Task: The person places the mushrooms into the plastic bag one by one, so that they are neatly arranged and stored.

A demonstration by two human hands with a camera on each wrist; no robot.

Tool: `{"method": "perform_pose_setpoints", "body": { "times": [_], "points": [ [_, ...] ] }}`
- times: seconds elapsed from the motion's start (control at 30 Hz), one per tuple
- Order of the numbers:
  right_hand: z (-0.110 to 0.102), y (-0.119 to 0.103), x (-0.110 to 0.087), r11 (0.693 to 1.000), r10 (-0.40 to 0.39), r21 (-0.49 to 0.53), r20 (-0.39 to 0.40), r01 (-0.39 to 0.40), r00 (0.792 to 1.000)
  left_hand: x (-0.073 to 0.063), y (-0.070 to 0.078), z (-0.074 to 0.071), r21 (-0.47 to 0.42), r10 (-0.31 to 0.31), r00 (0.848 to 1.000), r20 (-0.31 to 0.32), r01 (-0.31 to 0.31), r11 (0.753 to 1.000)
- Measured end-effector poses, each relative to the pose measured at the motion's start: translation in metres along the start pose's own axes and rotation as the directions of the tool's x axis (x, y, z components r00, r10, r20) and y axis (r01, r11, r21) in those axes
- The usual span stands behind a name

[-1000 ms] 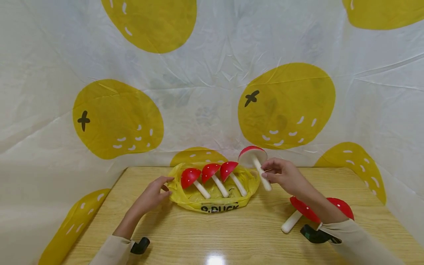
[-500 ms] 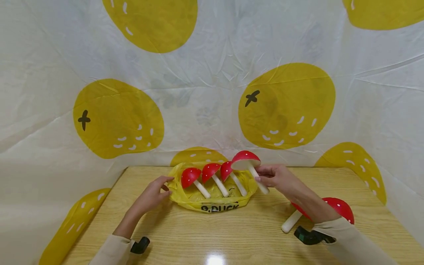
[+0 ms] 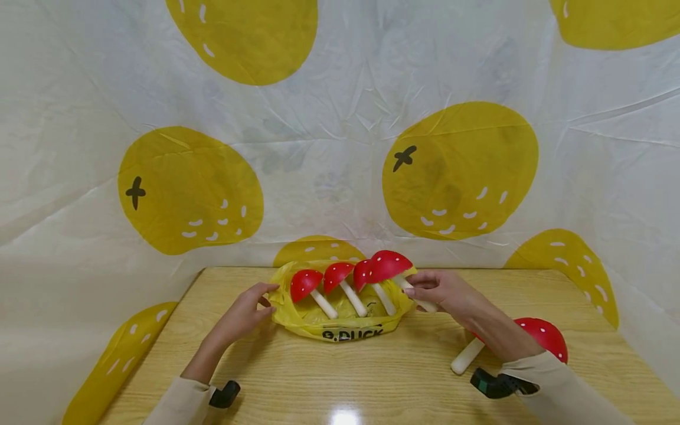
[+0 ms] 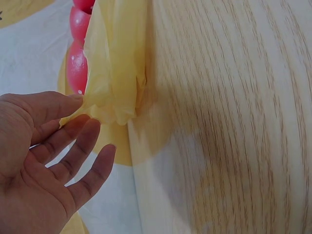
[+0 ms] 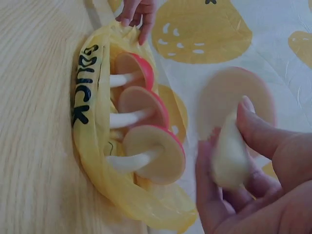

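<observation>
My right hand (image 3: pixel 446 295) grips the white stem of a toy mushroom (image 3: pixel 389 265) with a red, white-dotted cap. The mushroom hangs tilted over the right end of a yellow plastic bag (image 3: pixel 340 332), its cap overlapping the nearest bagged one in the head view. Three similar mushrooms (image 5: pixel 144 109) lie side by side in the open bag, stems toward the lettered side. At the bag's left end, my left hand (image 3: pixel 245 313) pinches the rim between thumb and fingers; in the left wrist view its other fingers (image 4: pixel 92 170) spread loosely below the plastic.
Partly behind my right forearm, more red-capped mushrooms (image 3: pixel 547 336) lie on the wooden table (image 3: pixel 319 383). A white cloth (image 3: pixel 329 177) printed with yellow fruit hangs along the table's back edge. Black devices (image 3: pixel 225 394) sit at both wrists.
My right hand has brought its mushroom left and down over the bag's right end, tipping the cap so its red top now shows. The left hand and the bagged mushrooms stay put.
</observation>
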State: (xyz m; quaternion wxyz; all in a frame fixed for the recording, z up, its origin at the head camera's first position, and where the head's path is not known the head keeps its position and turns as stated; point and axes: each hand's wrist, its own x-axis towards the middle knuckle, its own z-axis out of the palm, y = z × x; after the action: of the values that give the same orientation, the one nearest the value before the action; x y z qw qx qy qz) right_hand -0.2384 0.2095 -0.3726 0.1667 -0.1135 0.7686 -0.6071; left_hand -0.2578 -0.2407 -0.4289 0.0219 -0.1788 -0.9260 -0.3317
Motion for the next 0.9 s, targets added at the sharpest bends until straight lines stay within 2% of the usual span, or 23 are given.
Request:
{"method": "perform_pose_setpoints", "body": {
  "times": [0.13, 0.23, 0.37, 0.6, 0.7, 0.77, 0.9],
  "points": [
    [0.000, 0.003, -0.002, 0.989, 0.050, 0.139, -0.021, -0.047, 0.999, 0.000, 0.000, 0.000, 0.006, 0.002, 1.000, 0.001, -0.002, 1.000],
    [0.000, 0.006, -0.002, 0.963, 0.054, 0.264, 0.020, -0.057, 0.998, 0.000, 0.000, 0.000, 0.001, -0.002, 1.000, 0.002, 0.002, 1.000],
    [0.001, 0.011, 0.002, 0.937, 0.019, 0.346, 0.085, -0.047, 0.996, 0.000, 0.001, 0.000, -0.008, -0.008, 1.000, 0.003, 0.008, 1.000],
    [0.002, 0.015, 0.004, 0.920, -0.016, 0.389, 0.138, -0.040, 0.990, 0.000, -0.001, -0.001, -0.015, -0.001, 1.000, 0.005, 0.001, 1.000],
    [0.003, 0.014, 0.003, 0.917, -0.001, 0.396, 0.138, -0.054, 0.990, 0.000, 0.000, -0.001, -0.014, -0.001, 1.000, 0.005, 0.001, 1.000],
    [0.004, 0.014, 0.004, 0.924, 0.016, 0.376, 0.131, -0.065, 0.991, 0.001, 0.000, -0.001, -0.012, -0.006, 1.000, 0.007, 0.006, 1.000],
    [0.007, 0.012, 0.006, 0.960, 0.040, 0.271, 0.105, -0.067, 0.994, 0.001, 0.002, -0.001, -0.009, -0.010, 1.000, 0.008, 0.010, 1.000]
  ]
}}
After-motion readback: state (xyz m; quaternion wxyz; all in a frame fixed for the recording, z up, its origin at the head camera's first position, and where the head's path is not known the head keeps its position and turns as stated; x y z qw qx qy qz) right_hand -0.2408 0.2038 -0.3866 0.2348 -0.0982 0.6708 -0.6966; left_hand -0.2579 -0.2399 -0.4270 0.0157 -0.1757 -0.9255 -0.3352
